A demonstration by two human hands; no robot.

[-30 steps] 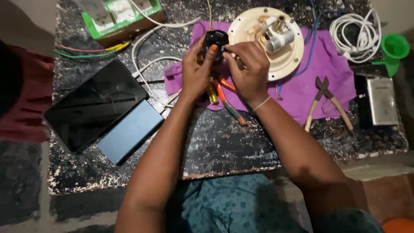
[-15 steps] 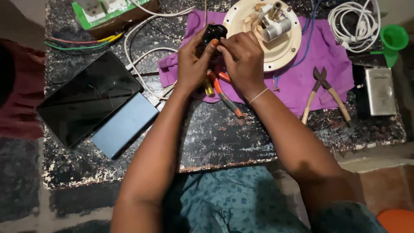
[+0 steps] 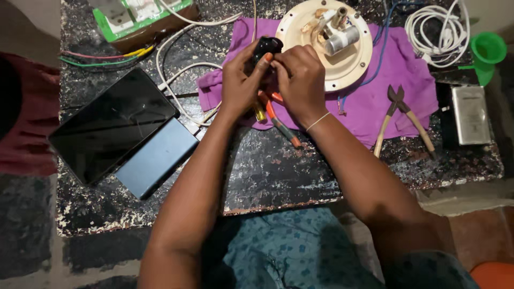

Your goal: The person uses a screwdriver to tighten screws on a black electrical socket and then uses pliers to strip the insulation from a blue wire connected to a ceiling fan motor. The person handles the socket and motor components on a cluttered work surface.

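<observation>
Both hands were close together over a purple cloth (image 3: 375,101) spread on a dark speckled table (image 3: 278,171). The left hand (image 3: 241,85) was wrapped round a small black plastic part (image 3: 266,47), holding it up off the cloth, with its thumb on top. The right hand (image 3: 300,80) pinched at the same black part from the other side, so the two hands touched; what the fingertips gripped was too small to tell. It looked like the step of fitting or fixing something tiny into that part. The next move would need a firm hold by the left hand and small, careful finger work by the right. Under the hands lay orange-handled tools (image 3: 281,126), partly hidden. Just beside them sat a round cream plate with metal bits (image 3: 326,53). Old pliers with tan handles (image 3: 399,115) lay near on the cloth, and a black flat tablet (image 3: 110,126) lay well apart on the left
</observation>
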